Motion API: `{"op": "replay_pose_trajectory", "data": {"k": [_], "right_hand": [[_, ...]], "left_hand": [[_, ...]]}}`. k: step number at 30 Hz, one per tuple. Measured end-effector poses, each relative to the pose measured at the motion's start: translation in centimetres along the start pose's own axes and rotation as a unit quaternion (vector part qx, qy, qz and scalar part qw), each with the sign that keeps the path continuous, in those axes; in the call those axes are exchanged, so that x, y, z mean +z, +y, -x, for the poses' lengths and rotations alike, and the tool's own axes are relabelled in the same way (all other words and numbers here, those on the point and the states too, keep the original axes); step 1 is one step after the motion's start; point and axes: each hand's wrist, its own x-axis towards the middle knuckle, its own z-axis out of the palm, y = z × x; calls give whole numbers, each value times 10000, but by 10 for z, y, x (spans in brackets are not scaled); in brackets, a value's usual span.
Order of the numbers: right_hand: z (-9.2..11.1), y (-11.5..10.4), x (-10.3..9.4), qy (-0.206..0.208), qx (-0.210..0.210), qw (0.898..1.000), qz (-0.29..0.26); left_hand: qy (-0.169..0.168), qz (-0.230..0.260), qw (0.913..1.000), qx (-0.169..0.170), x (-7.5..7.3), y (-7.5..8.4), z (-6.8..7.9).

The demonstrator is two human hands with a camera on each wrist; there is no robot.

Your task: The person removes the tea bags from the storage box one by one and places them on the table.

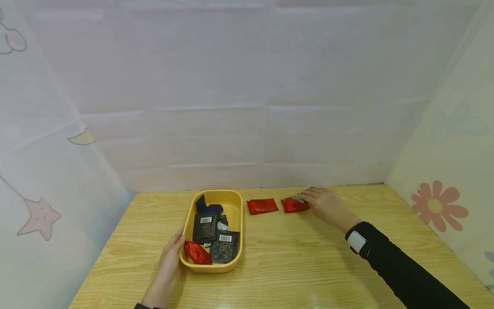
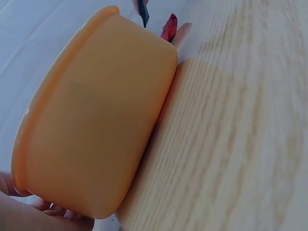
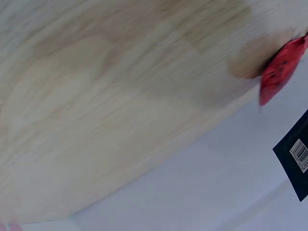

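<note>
My left hand point(image 1: 170, 254) grips the left side of a yellow plastic tub point(image 1: 233, 213); in the left wrist view its fingers point(image 2: 48, 219) curl under the rim. Inside lie two black packets point(image 1: 205, 228) with barcodes, a shiny red packet point(image 1: 197, 252) and a dark blue packet point(image 1: 208, 208). To the right, my right hand point(image 1: 326, 207) pinches a packet with a barcode on its dark side point(image 3: 294, 159), mostly covered by the fingers in the head view. Below it sits a red packet point(image 1: 293, 205). Another red packet point(image 1: 262, 206) lies between it and the tub.
The wooden table point(image 1: 293, 262) ends at a pale cloth point(image 1: 216, 150) hanging behind it. Printed cloth also hangs on the left and right, with a star point(image 1: 40, 218) and a flower point(image 1: 435, 206).
</note>
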Motion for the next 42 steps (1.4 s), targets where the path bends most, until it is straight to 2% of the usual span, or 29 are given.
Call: {"op": "replay_pose_trajectory", "data": {"k": [8, 15, 23, 30, 37, 42], "right_hand": [[23, 26, 10, -296, 589, 9976, -227], [42, 39, 17, -438, 861, 9950, -254], [53, 44, 20, -906, 1056, 9901, -193], [56, 45, 23, -1012, 1166, 9878, -208], [57, 45, 29, -1338, 1270, 9827, -171], [59, 43, 32, -1339, 1252, 9829, -189]], "left_hand": [[-42, 76, 10000, 11, 0, 0, 0], [7, 65, 10000, -4, 1, 1, 1], [11, 7, 10000, 60, 2, 1, 2], [17, 27, 10000, 48, 2, 2, 1], [24, 66, 9999, 77, 1, 2, 1], [-5, 48, 10000, 47, 1, 0, 0]]}}
